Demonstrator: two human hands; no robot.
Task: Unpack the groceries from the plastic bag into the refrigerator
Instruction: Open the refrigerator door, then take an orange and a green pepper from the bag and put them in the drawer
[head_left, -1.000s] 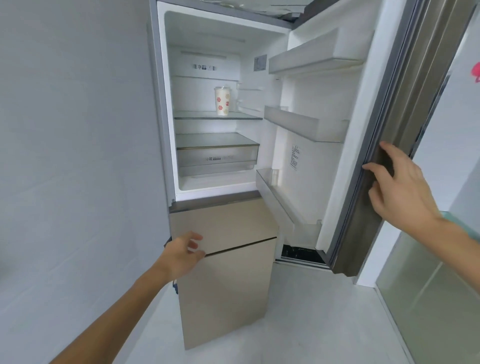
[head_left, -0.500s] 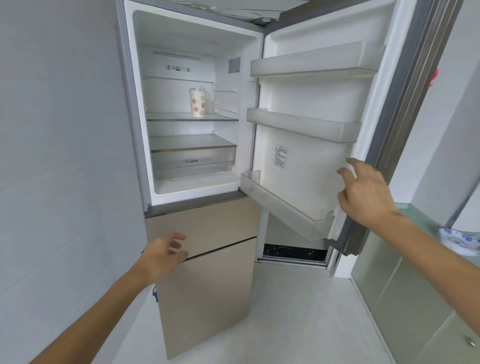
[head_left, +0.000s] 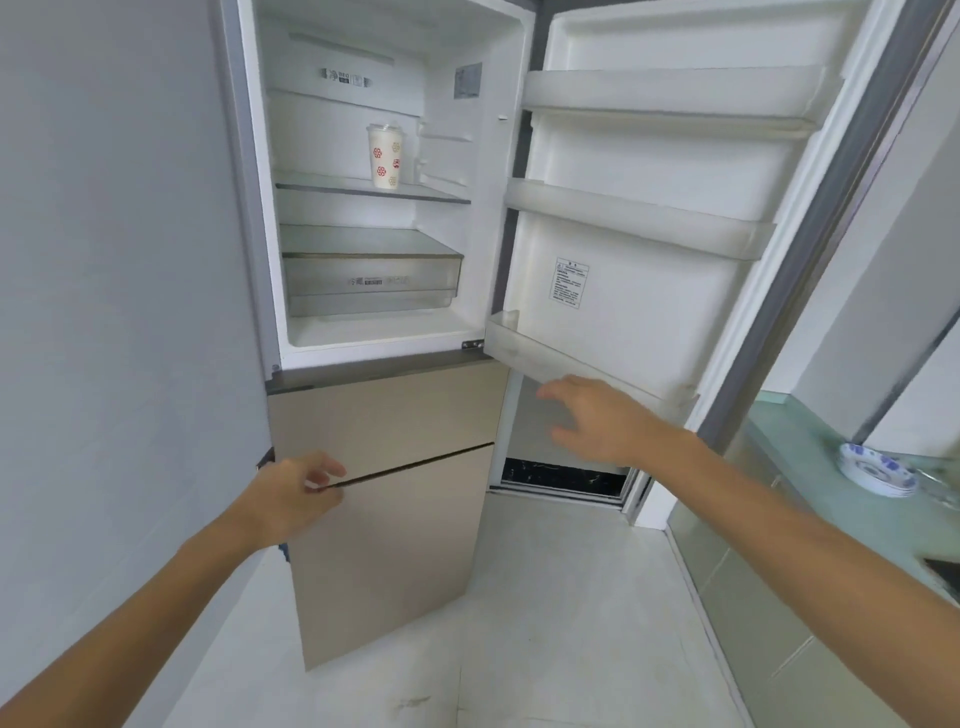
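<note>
So the tall fridge with the white plastic interior (head_left: 498, 218) is standing wide open, its upper door (head_left: 675, 249) swung all the way out to the right, and both hands are empty. The left hand (head_left: 291, 493) hangs loosely curled, fingers half closed around nothing, right in front of the seam between the two beige lower drawer fronts (head_left: 389, 467), at the left edge. The right hand (head_left: 597, 421) is spread open, palm down, just under the lowest clear door bin (head_left: 571, 364), not gripping it as far as I can see.

Here's the thing though: the plastic bag of groceries isn't anywhere in view. Not on the pale tiled floor (head_left: 545, 597), not on the green glass worktop (head_left: 810, 467) off to the right, where I only spot a stack of blue-and-white patterned plates (head_left: 872, 470). So I can't say which way the bag lies from either hand, or which one is closer to it. My guess is the person has to turn away from the fridge to fetch it.

Inside, there's only a white paper cup with red flower prints and a clear lid (head_left: 385, 156), upright on the upper glass shelf (head_left: 332, 184). Plenty of room on the lower shelf and door bins, so dropping stuff in should be easy once the bag turns up.
</note>
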